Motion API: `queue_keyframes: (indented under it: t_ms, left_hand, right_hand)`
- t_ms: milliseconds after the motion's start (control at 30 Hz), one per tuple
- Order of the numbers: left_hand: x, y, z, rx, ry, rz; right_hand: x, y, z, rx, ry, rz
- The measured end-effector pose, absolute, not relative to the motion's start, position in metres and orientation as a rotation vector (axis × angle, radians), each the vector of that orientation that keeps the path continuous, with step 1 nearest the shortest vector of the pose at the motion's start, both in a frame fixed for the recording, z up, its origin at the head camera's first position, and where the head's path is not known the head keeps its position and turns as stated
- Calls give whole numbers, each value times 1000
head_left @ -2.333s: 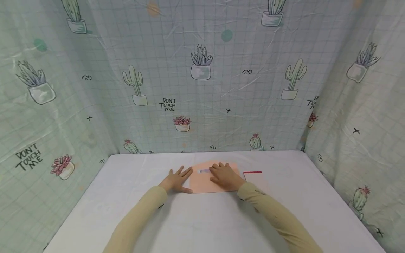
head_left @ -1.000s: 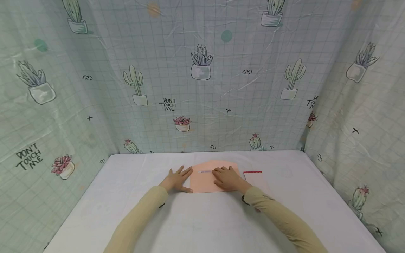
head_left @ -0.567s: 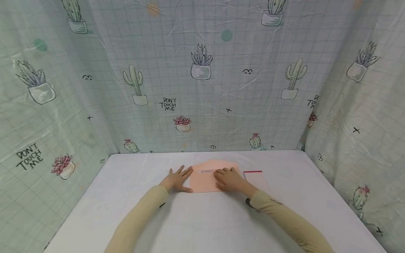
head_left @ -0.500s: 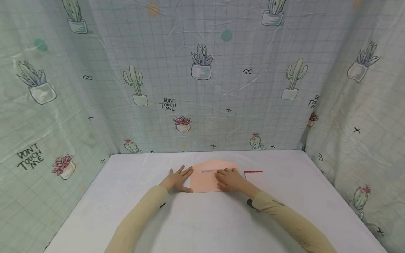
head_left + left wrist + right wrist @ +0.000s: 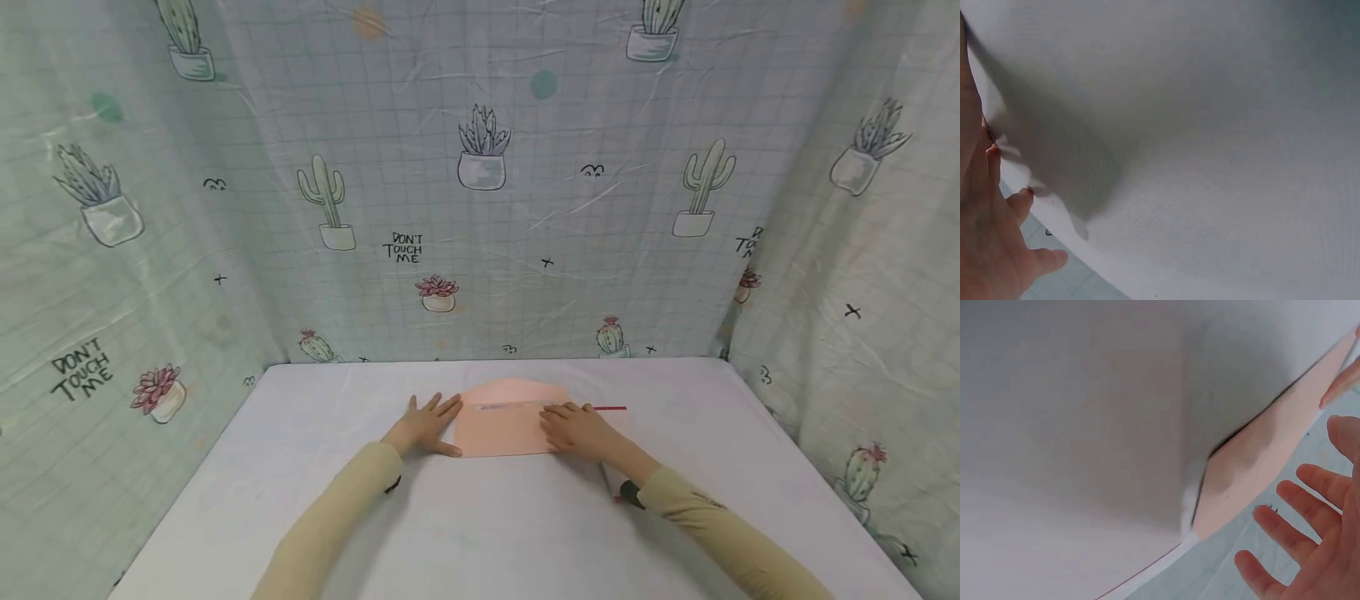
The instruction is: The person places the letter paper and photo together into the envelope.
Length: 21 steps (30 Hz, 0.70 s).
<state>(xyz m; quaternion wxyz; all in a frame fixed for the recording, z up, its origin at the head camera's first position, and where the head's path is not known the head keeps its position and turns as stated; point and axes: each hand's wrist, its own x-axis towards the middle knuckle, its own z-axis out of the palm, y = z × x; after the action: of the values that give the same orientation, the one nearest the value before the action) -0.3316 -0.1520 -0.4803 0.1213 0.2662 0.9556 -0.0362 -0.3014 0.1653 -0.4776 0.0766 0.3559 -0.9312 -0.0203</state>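
An orange paper envelope (image 5: 498, 435) lies flat on the table, its pointed flap (image 5: 513, 388) towards the back. Across it below the flap runs a thin pale strip (image 5: 498, 407), whose right end is near the right fingers. My left hand (image 5: 427, 427) rests spread out at the envelope's left edge, thumb at the near corner. At the right end of the envelope is my right hand (image 5: 581, 432). The right wrist view shows its fingers (image 5: 1285, 531) apart and loosely bent, with nothing gripped, beside the envelope (image 5: 1247, 478).
A white sheet or pad with a red edge (image 5: 611, 408) lies to the right, partly under my right hand and forearm. The white table (image 5: 480, 533) extends around the envelope. Behind and at both sides hangs a cactus-print curtain (image 5: 495, 275).
My right hand has slid right along the strip, from the envelope's middle to its right end, uncovering more of the strip and envelope. The left hand keeps its place; the view has shifted slightly.
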Motion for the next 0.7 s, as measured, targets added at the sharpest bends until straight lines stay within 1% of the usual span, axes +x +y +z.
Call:
queue_keyframes:
  t_ms: [233,533,700]
  left_hand:
    - [-328,-148,-480,831,2852,-126]
    - [-321,-148,-484,884,2925,-161]
    - [-320,-149,-483,859,2921,-160]
  right_hand:
    - [-299,189,-475,951,-2778,110]
    - [-303,218,-476,839,-2781,91]
    - [-305,231,-475,812,-2786,106]
